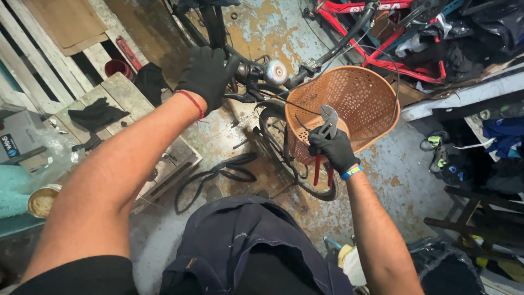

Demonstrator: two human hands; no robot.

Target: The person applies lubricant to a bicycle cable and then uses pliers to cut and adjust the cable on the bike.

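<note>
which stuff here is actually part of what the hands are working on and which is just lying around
In use:
- left hand in a black glove, gripping the black bicycle handlebar
- right hand in a black glove, holding red-handled steel pliers
- thin black cable
- orange perforated plastic basket

Lying about:
- loose black rubber inner tube
- red bicycle frame
- black cloth on the wooden pallet
- open tin
</note>
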